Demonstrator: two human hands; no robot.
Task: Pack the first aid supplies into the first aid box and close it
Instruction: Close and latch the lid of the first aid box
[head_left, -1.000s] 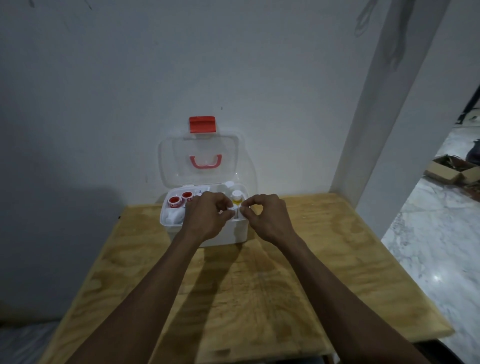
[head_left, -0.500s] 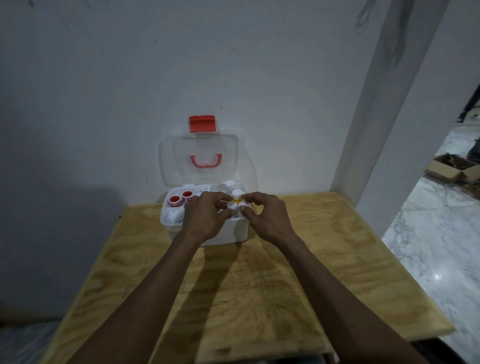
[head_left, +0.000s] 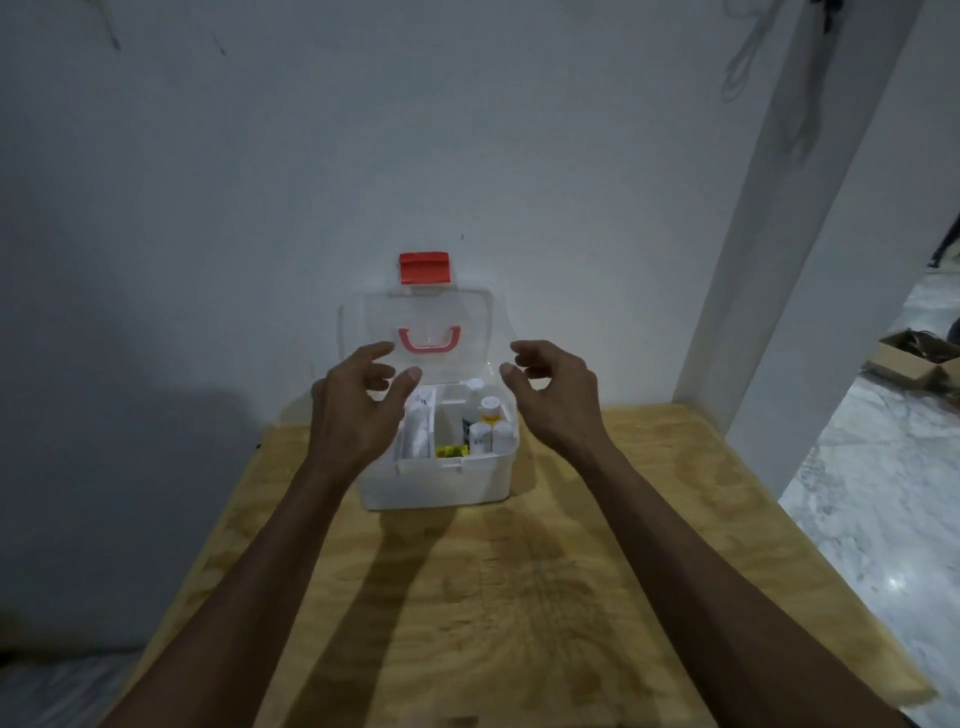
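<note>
A white first aid box (head_left: 441, 483) stands on the wooden table (head_left: 519, 597) near the wall. Its clear lid (head_left: 421, 317) is upright, with a red handle (head_left: 429, 340) and a red latch (head_left: 424, 268) at the top. Inside I see small white bottles (head_left: 491, 434), a white tube (head_left: 418, 434) and a yellow item (head_left: 449, 451). My left hand (head_left: 358, 405) hovers over the box's left side, fingers spread, empty. My right hand (head_left: 553, 395) hovers at the box's right side, fingers curled apart, empty.
A white wall rises directly behind the box. A white pillar (head_left: 779, 312) stands at the table's right back corner. Beyond it are a marble floor (head_left: 883, 519) and a cardboard box (head_left: 919, 358).
Both hands have lifted from the box's middle, where they pinched a small bottle together, and moved apart to either side of the lid. The bottles now show inside the box.
</note>
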